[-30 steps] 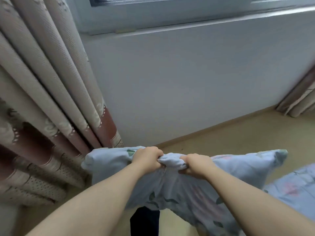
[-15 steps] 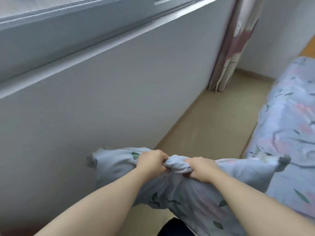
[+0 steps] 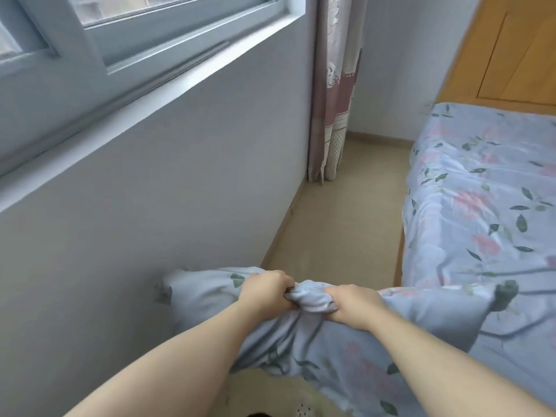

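Observation:
A light-blue pillow (image 3: pixel 421 314) with a leaf and flower print hangs in front of me, held off the floor by its top edge. My left hand (image 3: pixel 266 291) grips a bunch of the fabric at the top middle. My right hand (image 3: pixel 355 305) grips the same bunch just to the right, the two fists almost touching. The pillow's left corner lies close to the white wall, its right corner reaches over the bed's edge.
A bed (image 3: pixel 481 206) with a matching floral sheet fills the right side, with a wooden headboard (image 3: pixel 505 55) behind it. A narrow strip of beige floor (image 3: pixel 346 221) runs between bed and wall. A window (image 3: pixel 120 40) sits upper left; a curtain (image 3: pixel 334 100) hangs in the corner.
My view has swung to the right: the left curtain is gone and the bed and headboard have come into sight. Both hands keep the same grip on the pillow.

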### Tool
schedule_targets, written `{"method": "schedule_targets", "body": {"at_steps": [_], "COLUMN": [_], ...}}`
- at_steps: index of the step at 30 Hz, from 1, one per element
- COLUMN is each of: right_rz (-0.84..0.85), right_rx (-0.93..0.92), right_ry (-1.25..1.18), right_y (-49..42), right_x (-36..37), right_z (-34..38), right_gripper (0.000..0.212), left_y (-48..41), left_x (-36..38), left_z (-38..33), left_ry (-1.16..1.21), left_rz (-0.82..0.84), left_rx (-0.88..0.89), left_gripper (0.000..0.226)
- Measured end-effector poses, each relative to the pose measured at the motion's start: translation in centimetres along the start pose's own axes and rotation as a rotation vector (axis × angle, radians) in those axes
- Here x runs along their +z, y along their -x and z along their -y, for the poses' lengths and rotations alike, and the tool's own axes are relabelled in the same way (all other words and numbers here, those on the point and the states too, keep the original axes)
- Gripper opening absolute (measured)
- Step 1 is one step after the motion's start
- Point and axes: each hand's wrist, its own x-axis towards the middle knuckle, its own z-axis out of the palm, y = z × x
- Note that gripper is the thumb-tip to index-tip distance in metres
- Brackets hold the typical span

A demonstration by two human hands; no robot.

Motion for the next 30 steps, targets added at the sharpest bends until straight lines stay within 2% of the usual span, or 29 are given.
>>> {"method": "schedule_targets", "body": {"at_steps": [6,20,30], "right_rz": [-0.056,-0.097,-0.12], "right_rx": [0.087,0.355,0.431], "right_ry": [-0.035,-0.193,-0.199], "right_y": [-6.4,-23.9,-33.9], "right_x": [-5.3,-18.7,-27.8], "right_z": [-6.4,-21.3,-32.5], "right_gripper": [0.035,0.037,0.038], "left_y": [-11.8,-43.2,-61.3], "left_x": [-3.2,-10.7,-14.6], "left_z": [-0.9,-2.8,-6.5], "left_ry": [-0.02,-0.07,-0.089], "left_rz": [-0.005,0.098,0.079], "left_rx": [0.099,0.32,0.386], "left_gripper": [0.017,0.02,0.019]}}
